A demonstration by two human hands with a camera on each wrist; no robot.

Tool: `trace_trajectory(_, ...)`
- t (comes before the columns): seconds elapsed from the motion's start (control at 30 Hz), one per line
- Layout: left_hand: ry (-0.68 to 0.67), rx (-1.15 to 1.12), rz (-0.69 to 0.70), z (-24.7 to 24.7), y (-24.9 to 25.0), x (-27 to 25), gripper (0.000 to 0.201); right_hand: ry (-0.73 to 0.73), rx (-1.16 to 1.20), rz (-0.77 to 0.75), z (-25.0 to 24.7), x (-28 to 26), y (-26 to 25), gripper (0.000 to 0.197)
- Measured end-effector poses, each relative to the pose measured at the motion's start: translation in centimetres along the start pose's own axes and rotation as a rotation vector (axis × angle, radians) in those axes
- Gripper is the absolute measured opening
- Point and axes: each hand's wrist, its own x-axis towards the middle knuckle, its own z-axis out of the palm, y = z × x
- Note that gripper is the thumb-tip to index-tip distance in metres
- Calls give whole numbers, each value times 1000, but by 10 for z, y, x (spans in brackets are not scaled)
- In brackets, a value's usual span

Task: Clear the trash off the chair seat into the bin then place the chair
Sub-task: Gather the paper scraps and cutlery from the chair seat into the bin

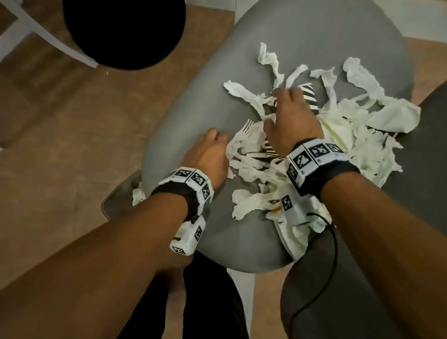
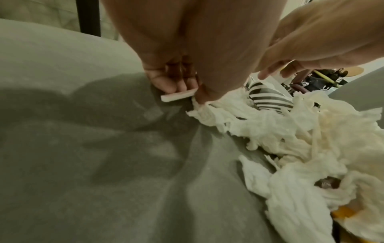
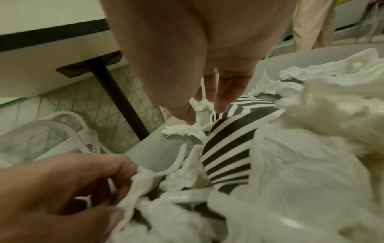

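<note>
Wooden floor (image 1: 62, 128), grey chair seat (image 1: 301, 39) dead centre, torn tissue (image 1: 369, 147) piled across it. Left hand (image 1: 208, 153) pinches a tissue strip at the pile's near-left edge; right hand (image 1: 292, 116), fingers relaxed, touches the striped paper (image 3: 228, 157). Black bin (image 1: 123, 14) sits left of the seat.

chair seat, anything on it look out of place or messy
Yes. Torn white tissue lies strewn over the grey chair seat, mixed with a striped paper cup and a white plastic fork; one scrap has slipped off its left edge.
</note>
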Motion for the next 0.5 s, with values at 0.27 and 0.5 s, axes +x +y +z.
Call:
trace_trajectory(0.27, 59, -177, -90, -22, -30, -6, 37, -26, -293, -47, -9, 26, 5, 34)
trace_trajectory(0.5, 45, -121, -121, -25, -45, -31, 41, 84, -377, -29, -13, 25, 6, 36)
